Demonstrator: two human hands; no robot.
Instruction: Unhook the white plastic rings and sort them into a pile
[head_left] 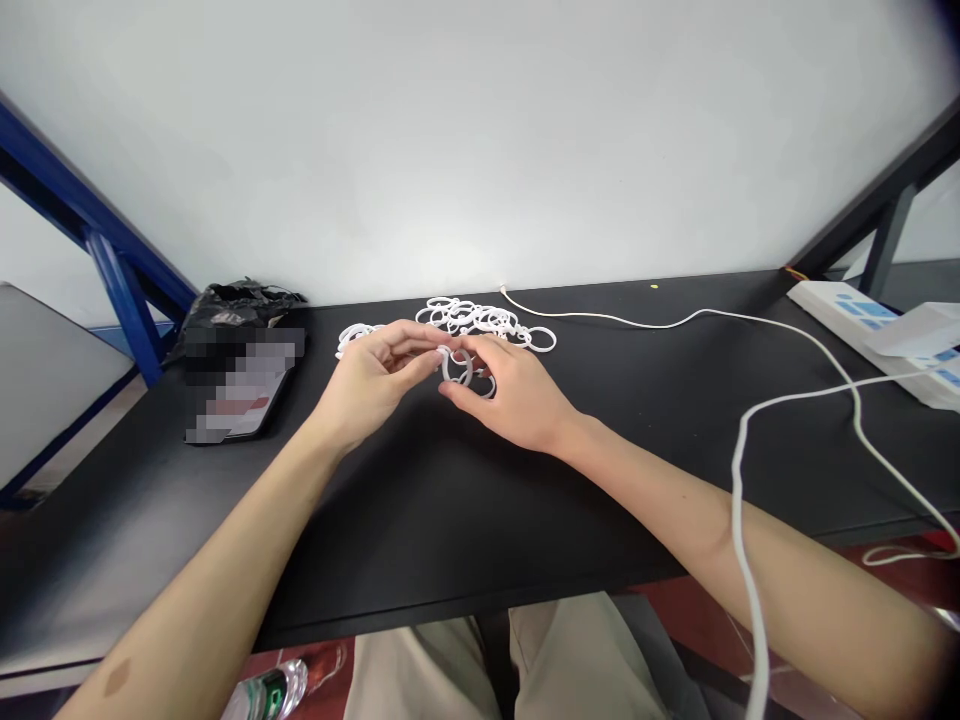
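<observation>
Above a water bottle (pixel 266 690), left hand (pixel 367 380) and right hand (pixel 517 395) grip-pinch one white ring (pixel 457 368).

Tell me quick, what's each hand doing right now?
Left hand: closed, pinching a white ring.
Right hand: closed, gripping the same ring.
</observation>
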